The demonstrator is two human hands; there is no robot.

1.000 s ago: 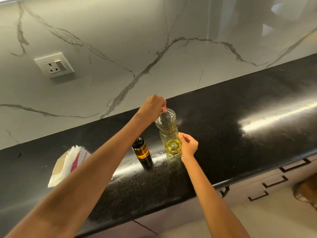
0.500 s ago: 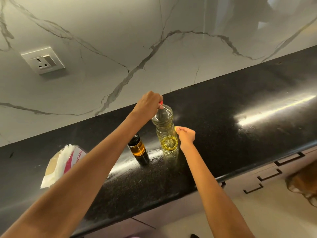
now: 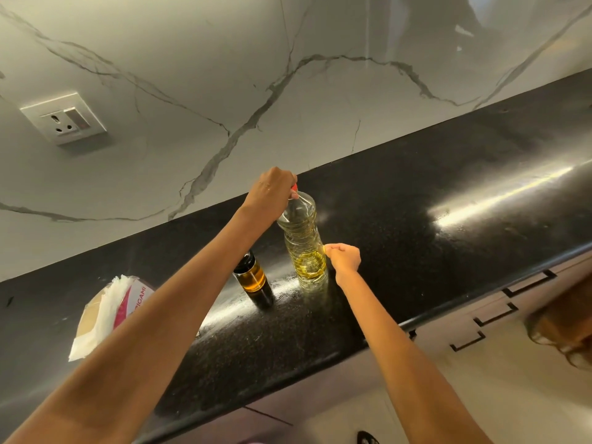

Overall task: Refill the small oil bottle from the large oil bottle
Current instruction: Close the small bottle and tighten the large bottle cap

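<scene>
While left hand point(image 3: 272, 193) clasps red cap point(image 3: 294, 187) | right hand point(image 3: 344, 257) fisted beside large oil bottle point(image 3: 304, 241)

Black speckled stone surface point(image 3: 416, 251), glossy, running left-near to right-far along a marble-veined wall. Bright glare streak toward the right. Standing upright mid-surface: large clear oil bottle point(image 3: 304, 248), red cap, yellow oil low in the base. Just left of it and slightly nearer, not touching: small dark oil bottle point(image 3: 253, 278), amber oil showing. Far left, well apart: napkin pack point(image 3: 105, 312), white and red, lying flat.
</scene>
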